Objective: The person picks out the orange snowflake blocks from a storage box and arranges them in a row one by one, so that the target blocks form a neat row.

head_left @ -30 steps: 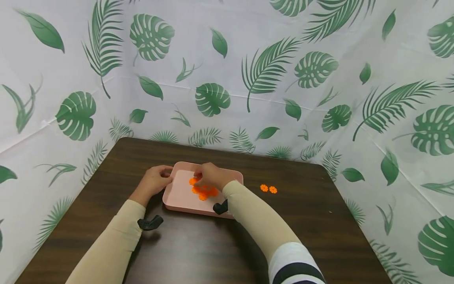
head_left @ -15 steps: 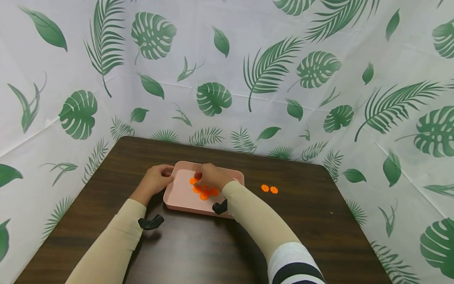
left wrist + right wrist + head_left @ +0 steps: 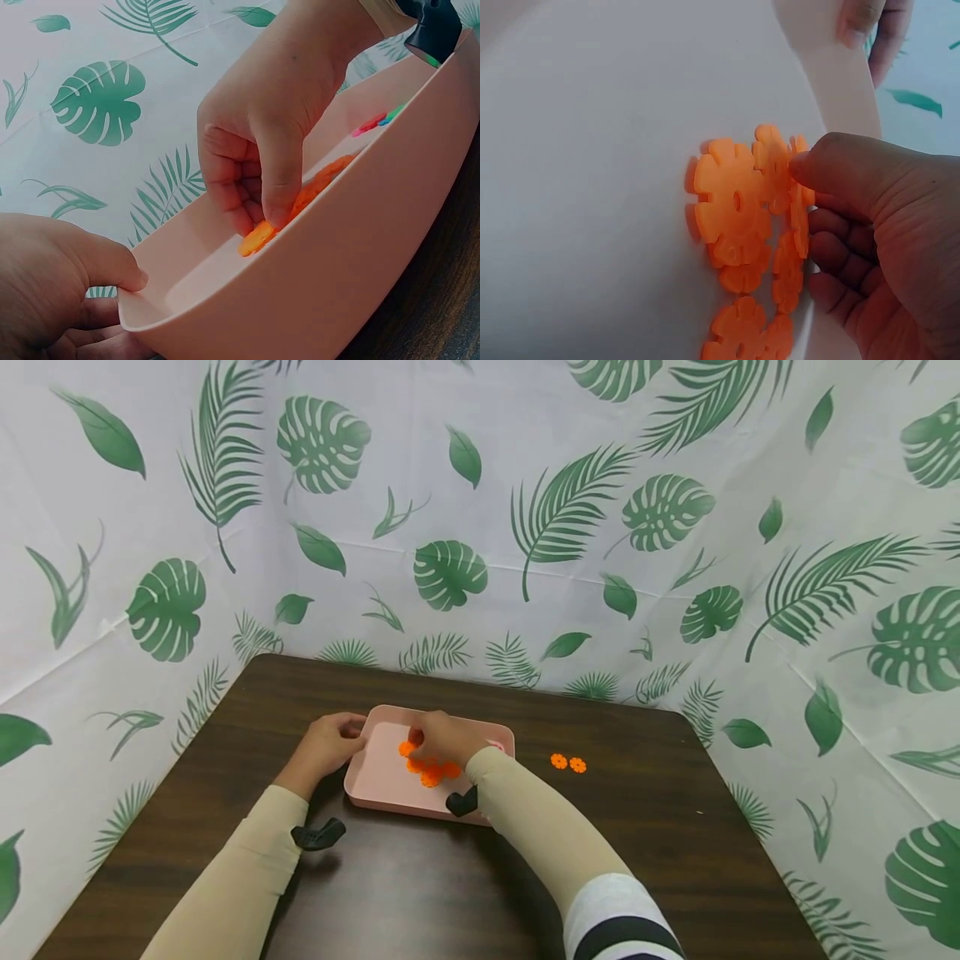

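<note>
A shallow pink tray (image 3: 378,789) lies on the table, angled slightly. My left hand (image 3: 322,747) grips its left end, thumb over the rim and fingers on the outside, as the left wrist view shows. Inside the tray is a cluster of orange flower-shaped notched discs (image 3: 431,777), several of them overlapping. Over that cluster, my right hand (image 3: 447,739) pinches one orange flower-shaped disc (image 3: 257,238) between thumb and fingers. From the right wrist, the thumb is seen on the edge of that disc (image 3: 800,217), with other discs (image 3: 733,196) lying right beside it.
Two more orange discs (image 3: 567,763) lie on the dark wooden table (image 3: 637,835), right of the tray. At the tray's far end are pink (image 3: 370,124), blue and green pieces. A leaf-printed white cloth (image 3: 465,510) hangs behind and along both sides.
My right forearm has shifted very slightly left, and a bit of pink shows near the tray's right end. My left hand keeps its grip on the tray.
</note>
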{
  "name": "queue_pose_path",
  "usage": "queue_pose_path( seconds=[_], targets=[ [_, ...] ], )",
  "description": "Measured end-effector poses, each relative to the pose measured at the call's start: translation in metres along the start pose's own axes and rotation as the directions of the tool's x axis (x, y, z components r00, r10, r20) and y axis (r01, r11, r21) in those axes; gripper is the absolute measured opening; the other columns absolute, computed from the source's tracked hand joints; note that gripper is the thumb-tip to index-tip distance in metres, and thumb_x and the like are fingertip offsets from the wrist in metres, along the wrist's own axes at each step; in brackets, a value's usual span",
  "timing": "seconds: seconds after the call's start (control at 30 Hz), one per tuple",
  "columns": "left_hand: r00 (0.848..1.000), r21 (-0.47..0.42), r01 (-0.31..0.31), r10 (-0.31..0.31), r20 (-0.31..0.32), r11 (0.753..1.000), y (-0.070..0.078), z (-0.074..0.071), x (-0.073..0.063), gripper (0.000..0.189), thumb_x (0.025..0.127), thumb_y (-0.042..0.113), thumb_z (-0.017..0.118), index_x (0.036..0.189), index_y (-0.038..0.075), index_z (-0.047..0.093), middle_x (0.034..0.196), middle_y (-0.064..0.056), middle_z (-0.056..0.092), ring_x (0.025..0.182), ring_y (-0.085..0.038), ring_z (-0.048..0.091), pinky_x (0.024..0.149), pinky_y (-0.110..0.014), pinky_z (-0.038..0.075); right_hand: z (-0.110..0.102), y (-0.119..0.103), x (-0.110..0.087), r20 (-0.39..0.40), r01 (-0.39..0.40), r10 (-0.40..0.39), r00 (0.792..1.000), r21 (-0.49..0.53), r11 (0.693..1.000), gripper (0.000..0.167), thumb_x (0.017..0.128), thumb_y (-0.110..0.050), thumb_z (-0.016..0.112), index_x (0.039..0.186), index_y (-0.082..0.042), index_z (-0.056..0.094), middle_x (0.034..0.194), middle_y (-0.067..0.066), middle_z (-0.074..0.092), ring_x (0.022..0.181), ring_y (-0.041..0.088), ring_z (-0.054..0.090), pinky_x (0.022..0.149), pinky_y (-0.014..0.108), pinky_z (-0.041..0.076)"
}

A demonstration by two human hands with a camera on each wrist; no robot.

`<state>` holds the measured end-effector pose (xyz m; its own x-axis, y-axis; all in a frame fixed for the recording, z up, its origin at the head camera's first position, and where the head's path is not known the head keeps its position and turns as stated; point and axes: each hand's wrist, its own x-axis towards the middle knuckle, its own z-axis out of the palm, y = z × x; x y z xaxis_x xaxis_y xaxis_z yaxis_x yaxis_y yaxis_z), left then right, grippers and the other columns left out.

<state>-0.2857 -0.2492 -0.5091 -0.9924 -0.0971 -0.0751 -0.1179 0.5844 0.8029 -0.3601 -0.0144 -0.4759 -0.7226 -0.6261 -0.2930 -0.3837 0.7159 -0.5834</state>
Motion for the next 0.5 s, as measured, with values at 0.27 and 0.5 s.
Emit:
queue_pose_path(
  seconds=[0.27,0.5],
  targets=[
    [1.0,-0.003,-0.005,0.006,0.007,1.0,-0.0012,0.0027,0.0008,0.047,0.096,0.019,0.07,0.14,0.004,0.062,0.122,-0.022,0.069,0.109,-0.037,0.064,0.096,-0.053,0.055,0.0003,0.002,0.0022,-0.045,0.014,-0.015,0.999,-0.013,1.0,0.02,0.091,-0.021,0.081,0.107,-0.02,0.069,0.097,-0.002,0.067,0.084,0.021,0.062,0.072,0.033,0.057],
    [1.0,-0.002,-0.002,0.002,-0.003,1.0,0.0002,0.002,0.0008,0.046,0.096,0.019,0.07,0.139,0.003,0.062,0.122,-0.023,0.069,0.111,-0.038,0.065,0.095,-0.053,0.055,-0.0073,0.0013,0.0078,-0.103,0.108,-0.128,0.986,-0.184,0.977,0.024,0.087,-0.022,0.086,0.105,-0.013,0.074,0.093,-0.005,0.068,0.084,0.014,0.06,0.078,0.022,0.054]
  ],
)
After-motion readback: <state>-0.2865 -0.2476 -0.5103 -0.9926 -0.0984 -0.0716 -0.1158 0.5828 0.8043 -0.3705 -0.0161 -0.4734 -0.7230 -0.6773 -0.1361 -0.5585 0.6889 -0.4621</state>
